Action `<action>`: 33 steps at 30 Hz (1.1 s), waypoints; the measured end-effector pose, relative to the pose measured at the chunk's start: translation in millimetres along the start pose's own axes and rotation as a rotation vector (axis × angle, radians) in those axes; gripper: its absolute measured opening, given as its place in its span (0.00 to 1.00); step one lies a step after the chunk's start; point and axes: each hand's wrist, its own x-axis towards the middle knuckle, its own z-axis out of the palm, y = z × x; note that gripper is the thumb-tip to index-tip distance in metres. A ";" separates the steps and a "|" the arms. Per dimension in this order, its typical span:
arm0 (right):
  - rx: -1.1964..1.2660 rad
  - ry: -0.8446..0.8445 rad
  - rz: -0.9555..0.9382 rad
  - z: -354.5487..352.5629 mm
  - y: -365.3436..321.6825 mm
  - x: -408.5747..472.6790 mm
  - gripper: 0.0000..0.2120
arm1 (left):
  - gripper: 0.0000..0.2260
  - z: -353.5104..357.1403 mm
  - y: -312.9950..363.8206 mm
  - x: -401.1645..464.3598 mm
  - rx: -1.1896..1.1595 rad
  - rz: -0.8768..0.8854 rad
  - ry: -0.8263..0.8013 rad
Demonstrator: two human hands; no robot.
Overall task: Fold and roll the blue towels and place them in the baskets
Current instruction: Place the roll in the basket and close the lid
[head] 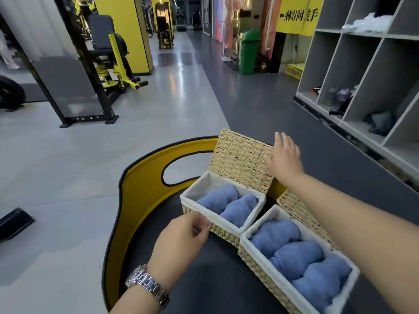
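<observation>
- Far basket [229,231]: woven, white-lined, lid [240,162] standing open, two rolled blue towels [227,203] side by side.
- Near basket [260,266]: touching it, open, three rolled towels [299,254] in a row.
</observation>
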 end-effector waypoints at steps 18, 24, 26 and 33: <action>0.280 -0.012 -0.349 8.6 -33.1 -124.7 0.07 | 0.05 34.4 -10.8 -9.9 0.070 0.054 -0.058; 0.257 -0.230 -0.400 30.1 -33.8 -172.0 0.09 | 0.10 50.6 -0.3 -14.7 0.051 0.118 -0.189; 0.290 -0.153 -0.289 16.8 -12.6 -167.1 0.09 | 0.15 63.0 8.6 -18.8 0.038 0.190 -0.268; 0.225 0.122 0.688 -15.5 143.7 -154.5 0.19 | 0.28 105.3 15.2 -35.7 0.109 0.398 -0.410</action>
